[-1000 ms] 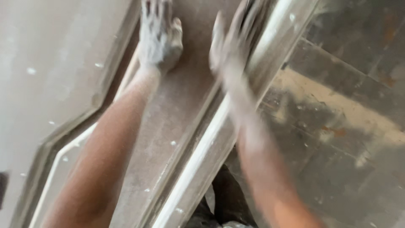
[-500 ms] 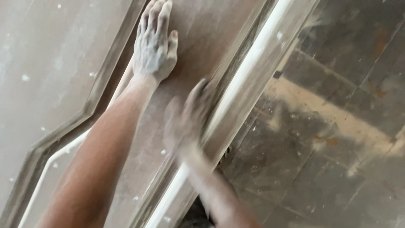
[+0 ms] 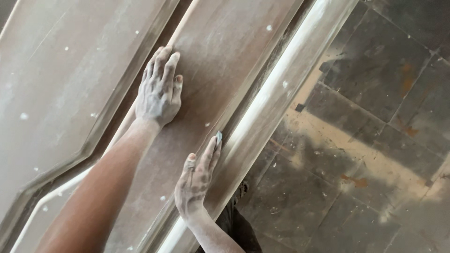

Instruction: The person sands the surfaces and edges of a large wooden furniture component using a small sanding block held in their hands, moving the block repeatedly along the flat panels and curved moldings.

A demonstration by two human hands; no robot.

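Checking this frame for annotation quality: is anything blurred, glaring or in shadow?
Head view: left hand and right hand sharp on the dusty brown panel; the pale moulding edge glares slightly; the dark tiled floor lies dimmer, softly lit.

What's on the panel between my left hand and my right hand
Nothing lies there. In the head view, only bare, dusty brown board of the wooden panel separates the left hand, pressed flat, from the right hand, which rests along the panel's moulded edge.
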